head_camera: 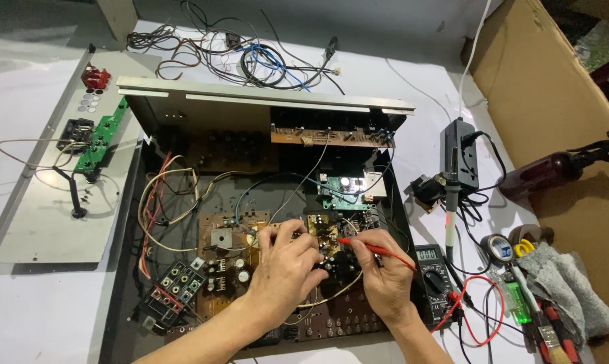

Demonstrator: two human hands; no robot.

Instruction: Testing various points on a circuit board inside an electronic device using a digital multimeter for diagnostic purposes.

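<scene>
An opened amplifier chassis (183,108) lies on the white table, its circuit boards and wires exposed. My left hand (284,266) rests on the brown main board (227,249), fingertips pinched on something small and dark that I cannot make out. My right hand (385,273) holds a red multimeter probe (375,249) like a pen, its tip touching the board beside the left fingers. The probe's red lead runs to a black multimeter (431,276) just right of the chassis.
A detached metal panel with a green board (55,175) lies left. Loose wires (244,57) are at the back. Right: a power strip (461,152), soldering iron (449,216), tape roll (499,248), grey cloth (567,283), brown bottle (554,168), cardboard box (554,87).
</scene>
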